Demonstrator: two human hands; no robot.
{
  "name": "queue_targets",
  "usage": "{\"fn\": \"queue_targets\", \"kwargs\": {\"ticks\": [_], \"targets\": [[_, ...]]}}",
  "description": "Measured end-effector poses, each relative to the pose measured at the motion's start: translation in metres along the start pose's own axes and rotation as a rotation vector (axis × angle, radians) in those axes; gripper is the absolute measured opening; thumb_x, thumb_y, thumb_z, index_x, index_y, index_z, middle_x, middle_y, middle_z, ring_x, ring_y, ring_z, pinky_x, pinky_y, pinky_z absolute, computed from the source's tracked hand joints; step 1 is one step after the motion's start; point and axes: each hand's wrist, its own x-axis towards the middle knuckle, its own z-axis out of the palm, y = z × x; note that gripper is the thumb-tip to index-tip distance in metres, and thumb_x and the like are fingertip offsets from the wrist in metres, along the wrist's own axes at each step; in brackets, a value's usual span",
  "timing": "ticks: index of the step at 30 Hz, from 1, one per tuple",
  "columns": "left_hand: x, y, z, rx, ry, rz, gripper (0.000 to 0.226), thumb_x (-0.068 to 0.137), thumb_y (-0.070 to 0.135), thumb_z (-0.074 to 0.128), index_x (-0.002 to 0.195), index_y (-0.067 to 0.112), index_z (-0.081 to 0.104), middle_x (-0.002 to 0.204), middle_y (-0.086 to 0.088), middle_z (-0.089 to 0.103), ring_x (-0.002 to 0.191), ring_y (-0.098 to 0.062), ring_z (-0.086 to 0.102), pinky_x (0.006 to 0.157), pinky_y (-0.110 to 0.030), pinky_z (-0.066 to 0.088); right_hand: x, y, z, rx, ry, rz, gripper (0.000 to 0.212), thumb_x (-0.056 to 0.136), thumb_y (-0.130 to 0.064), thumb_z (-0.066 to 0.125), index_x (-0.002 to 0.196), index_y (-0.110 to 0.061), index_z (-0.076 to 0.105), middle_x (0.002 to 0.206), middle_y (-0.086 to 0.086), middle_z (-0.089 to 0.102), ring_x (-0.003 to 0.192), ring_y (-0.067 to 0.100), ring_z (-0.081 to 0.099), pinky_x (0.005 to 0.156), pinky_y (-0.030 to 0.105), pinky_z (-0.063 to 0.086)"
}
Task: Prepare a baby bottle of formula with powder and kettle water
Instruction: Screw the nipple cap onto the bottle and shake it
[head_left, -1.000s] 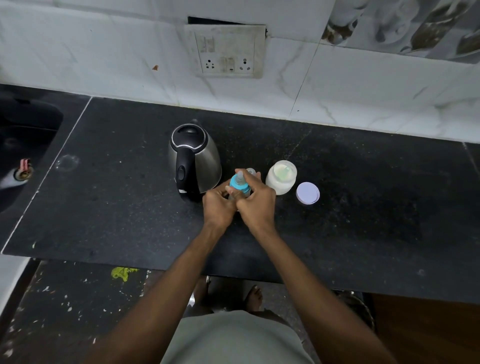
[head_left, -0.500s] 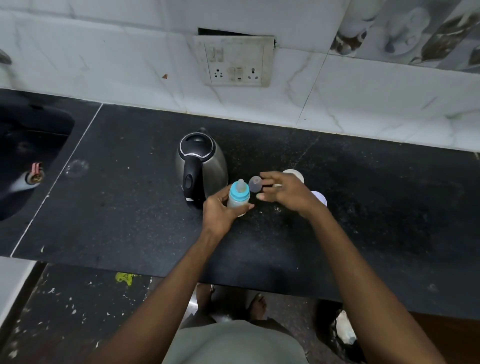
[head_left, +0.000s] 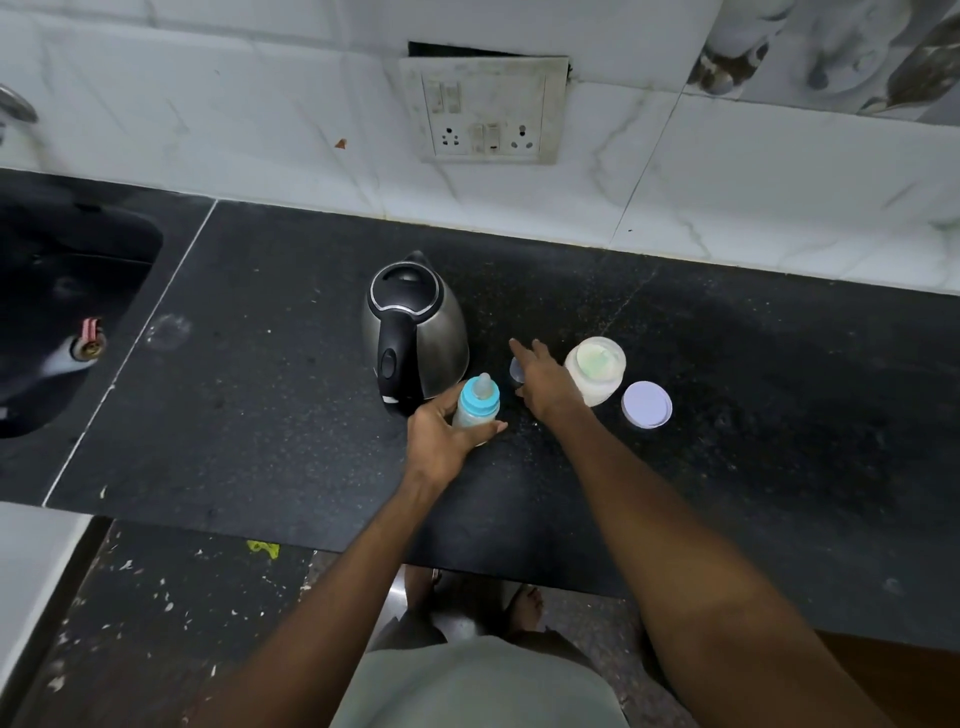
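Observation:
My left hand (head_left: 441, 436) grips a small baby bottle (head_left: 475, 402) with a blue collar and a bare teat, upright on the black counter (head_left: 260, 415). My right hand (head_left: 543, 382) stretches flat, fingers straight, over the clear bottle cap (head_left: 516, 370), which lies on the counter between the kettle and the jar. The hand hides much of the cap. The steel kettle (head_left: 415, 332), with black lid and handle, stands just behind the bottle. The open powder jar (head_left: 595, 369) stands right of my right hand, with its pale round lid (head_left: 647, 404) lying beside it.
A dark sink (head_left: 62, 312) is sunk into the counter at the far left. A socket plate (head_left: 485, 109) is on the tiled wall behind the kettle. The counter's front edge runs just below my forearms.
My right hand pulled the clear cap off the bottle, carried it to the right and now lies flat over it on the counter. My left hand kept hold of the bottle.

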Motion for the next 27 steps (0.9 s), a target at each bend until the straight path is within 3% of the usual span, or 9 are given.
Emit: {"fn": "queue_targets", "kwargs": {"ticks": [3, 6, 10, 14, 16, 20, 22, 27], "targets": [[-0.001, 0.001, -0.002, 0.009, -0.006, 0.003, 0.069, 0.073, 0.010, 0.094, 0.135, 0.018, 0.067, 0.119, 0.014, 0.073, 0.109, 0.008, 0.066, 0.094, -0.011, 0.053, -0.006, -0.004, 0.006, -0.080, 0.055, -0.012, 0.066, 0.097, -0.003, 0.063, 0.156, -0.014, 0.036, 0.151, 0.021, 0.040, 0.117, 0.039, 0.065, 0.097, 0.045, 0.055], [0.000, 0.001, -0.001, 0.022, -0.011, 0.017, 0.071, 0.073, 0.012, 0.094, 0.137, 0.018, 0.066, 0.122, 0.014, 0.071, 0.110, 0.010, 0.064, 0.091, -0.006, 0.051, -0.011, -0.011, 0.003, -0.068, 0.101, 0.002, 0.055, 0.097, -0.006, 0.064, 0.147, -0.014, 0.044, 0.138, 0.019, 0.049, 0.110, 0.041, 0.066, 0.092, 0.048, 0.057], [0.001, 0.004, 0.001, 0.002, -0.001, 0.007, 0.066, 0.071, 0.014, 0.096, 0.130, 0.026, 0.070, 0.115, 0.018, 0.075, 0.105, 0.008, 0.068, 0.090, -0.009, 0.053, -0.015, -0.018, -0.026, 0.382, 0.195, -0.003, 0.058, 0.087, -0.019, 0.081, 0.138, -0.017, 0.054, 0.130, 0.011, 0.064, 0.114, 0.029, 0.066, 0.099, 0.046, 0.055], [0.002, 0.005, 0.004, -0.028, 0.000, 0.010, 0.062, 0.070, 0.012, 0.097, 0.122, 0.033, 0.071, 0.107, 0.020, 0.077, 0.103, 0.001, 0.072, 0.091, -0.016, 0.056, -0.046, -0.018, -0.089, 0.716, 0.272, -0.078, 0.058, 0.078, -0.021, 0.091, 0.127, -0.014, 0.061, 0.115, -0.003, 0.070, 0.101, 0.009, 0.069, 0.089, 0.022, 0.058], [0.003, 0.005, 0.005, -0.029, -0.009, 0.013, 0.061, 0.070, 0.012, 0.096, 0.124, 0.026, 0.073, 0.109, 0.015, 0.079, 0.103, -0.002, 0.072, 0.091, -0.017, 0.056, -0.068, -0.017, -0.120, 0.740, 0.294, -0.146, 0.056, 0.078, -0.018, 0.091, 0.127, -0.015, 0.065, 0.116, -0.006, 0.070, 0.101, 0.005, 0.070, 0.088, 0.015, 0.056], [0.005, 0.012, 0.010, -0.023, -0.027, 0.024, 0.060, 0.070, 0.013, 0.097, 0.126, 0.016, 0.075, 0.108, 0.010, 0.080, 0.094, 0.006, 0.070, 0.085, -0.012, 0.054, -0.106, -0.022, -0.154, 0.778, 0.224, -0.287, 0.055, 0.080, -0.011, 0.088, 0.131, -0.019, 0.068, 0.123, -0.003, 0.072, 0.104, 0.006, 0.074, 0.092, 0.022, 0.059], [0.006, 0.015, 0.013, -0.018, -0.032, 0.032, 0.057, 0.070, 0.012, 0.097, 0.123, 0.014, 0.076, 0.101, 0.012, 0.080, 0.087, 0.010, 0.068, 0.080, -0.009, 0.051, -0.117, -0.027, -0.155, 0.783, 0.171, -0.333, 0.056, 0.081, -0.007, 0.087, 0.133, -0.019, 0.069, 0.126, -0.003, 0.072, 0.107, 0.007, 0.074, 0.093, 0.021, 0.058], [0.002, 0.028, 0.018, -0.026, -0.047, 0.052, 0.049, 0.071, 0.015, 0.096, 0.116, 0.017, 0.078, 0.096, 0.007, 0.082, 0.087, 0.001, 0.074, 0.075, -0.014, 0.055, -0.118, -0.030, -0.140, 0.590, 0.172, -0.364, 0.055, 0.085, -0.001, 0.081, 0.136, -0.017, 0.068, 0.128, -0.002, 0.069, 0.113, 0.009, 0.070, 0.100, 0.026, 0.057]]}}
